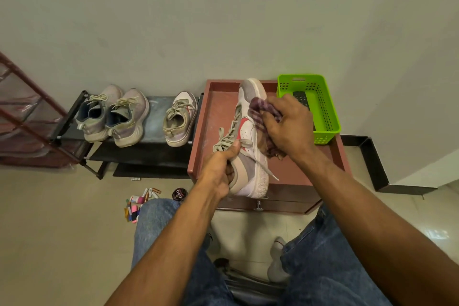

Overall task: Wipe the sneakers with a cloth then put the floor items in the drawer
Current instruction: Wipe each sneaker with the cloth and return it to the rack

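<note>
Small items (139, 202) are scattered on the floor (62, 231) near the knee. A sneaker (248, 141) is gripped at its heel by the left hand (218, 169), above the brown cabinet (211, 131). A bunched cloth (263, 112) is pressed against its side by the right hand (288, 126). Three more sneakers (129, 117) are lined on the rack (154, 154) beyond.

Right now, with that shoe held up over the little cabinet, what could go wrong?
The loose lace dangles below the sneaker and could snag while the right hand rubs with the cloth.

The left hand grips the sneaker only at its heel opening, so a hard wipe might twist it free.

The small items and polish tin lie on the floor beside the person's knee, so a shifted leg might scatter them.
</note>
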